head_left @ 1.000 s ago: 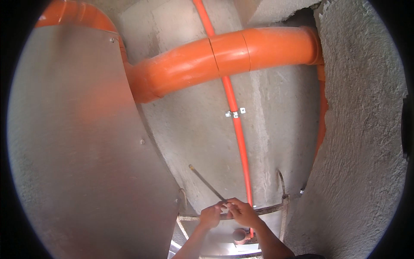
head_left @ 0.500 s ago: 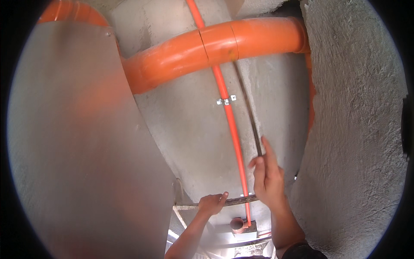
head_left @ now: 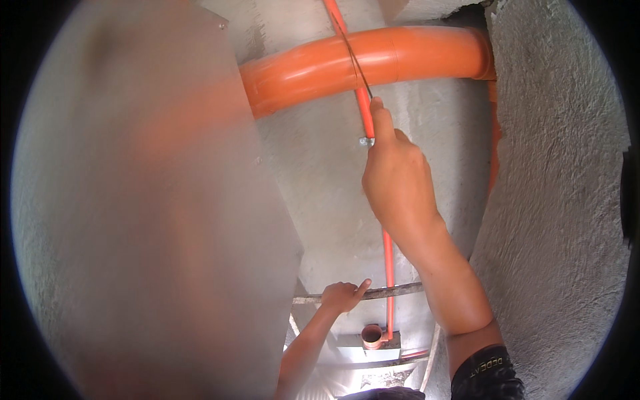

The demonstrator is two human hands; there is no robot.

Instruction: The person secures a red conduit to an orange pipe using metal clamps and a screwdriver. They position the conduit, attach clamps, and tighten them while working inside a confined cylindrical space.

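Note:
My right hand (head_left: 399,175) reaches up with its index finger stretched along a long thin dark rod (head_left: 362,72), closed around its lower end. The rod slants up and left across the front of a thick orange pipe (head_left: 433,53). Whether it touches the pipe I cannot tell. Lower down, my left hand (head_left: 341,296) grips a worn, rung-like bar (head_left: 397,291), its thumb sticking up to the right. A thin red-orange pipe (head_left: 389,260) runs down the grey surface behind both hands, partly covered by my right hand.
A large smooth grey panel (head_left: 167,233) fills the left side, close and blurred. Rough grey plaster (head_left: 553,200) rises on the right. A metal clamp (head_left: 366,141) holds the thin pipe. Below are an open orange pipe end (head_left: 372,335) and a lower bar (head_left: 373,365).
My right hand has risen far up and slightly left with the rod, which now crosses the thick pipe's front. My left hand stays on the bar. The view has shifted left.

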